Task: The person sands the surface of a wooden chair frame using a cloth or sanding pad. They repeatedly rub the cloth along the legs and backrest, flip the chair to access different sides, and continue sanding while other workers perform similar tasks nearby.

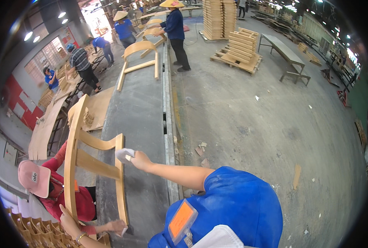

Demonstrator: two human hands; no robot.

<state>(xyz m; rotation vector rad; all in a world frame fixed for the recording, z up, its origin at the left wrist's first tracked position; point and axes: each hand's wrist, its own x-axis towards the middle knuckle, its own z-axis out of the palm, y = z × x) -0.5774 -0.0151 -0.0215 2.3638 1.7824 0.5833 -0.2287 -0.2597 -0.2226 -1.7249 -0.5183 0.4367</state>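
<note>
A pale wooden chair frame (pixel 96 164) stands tilted on the dark conveyor bed to my left. It has two long side posts, a curved rail and a wide crosspiece. My left hand (pixel 70 224), a bracelet at its wrist, grips the near end of the longer post. In my right hand (pixel 140 160) is a folded greyish sheet of sandpaper (pixel 124 156), held against or close beside the far end of the other post. Across from me, a co-worker in a pink cap and red top has a blurred hand (pixel 117 226) with a pale pad at that post's near end.
The conveyor (pixel 140 103) runs away ahead, carrying more chair frames (pixel 141 66), with people working alongside. Stacked wooden parts on a pallet (pixel 238 51) and a long metal table (pixel 283 48) stand at the far right. Scraps lie on the floor. Curved wooden parts (pixel 37 229) fill the lower left.
</note>
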